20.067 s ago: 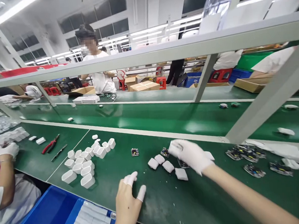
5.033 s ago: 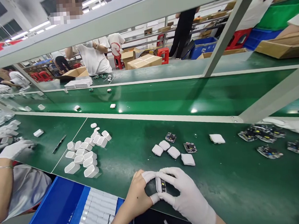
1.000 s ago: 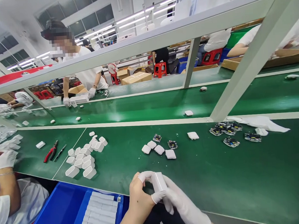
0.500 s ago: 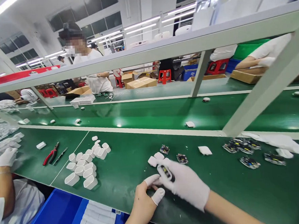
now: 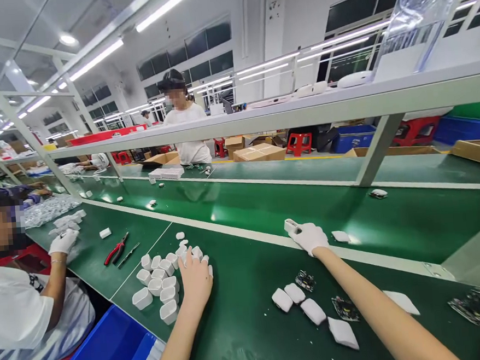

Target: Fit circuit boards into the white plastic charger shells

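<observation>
My left hand (image 5: 195,279), with white finger cots, reaches over the right side of a group of small white plastic cups (image 5: 155,286). Its fingers are apart and touch the cups, though the tips are partly hidden among them. My gloved right hand (image 5: 311,237) is stretched out over the rail at the belt's near edge, its fingers closed on a white plastic housing (image 5: 291,226). Between my arms lie several white rounded pieces (image 5: 313,311) and dark circuit boards (image 5: 305,280).
Red-handled pliers (image 5: 116,251) and a thin tool (image 5: 128,254) lie left of the cups. A green belt (image 5: 246,207) carries white pieces. A co-worker's gloved hand (image 5: 63,241) is at the left. A blue bin (image 5: 99,349) stands below the table edge. A shelf beam (image 5: 260,115) crosses above.
My hands have come apart: the right carried the housing forward to the belt edge, and the left moved left onto the cups. The camera view has shifted too.
</observation>
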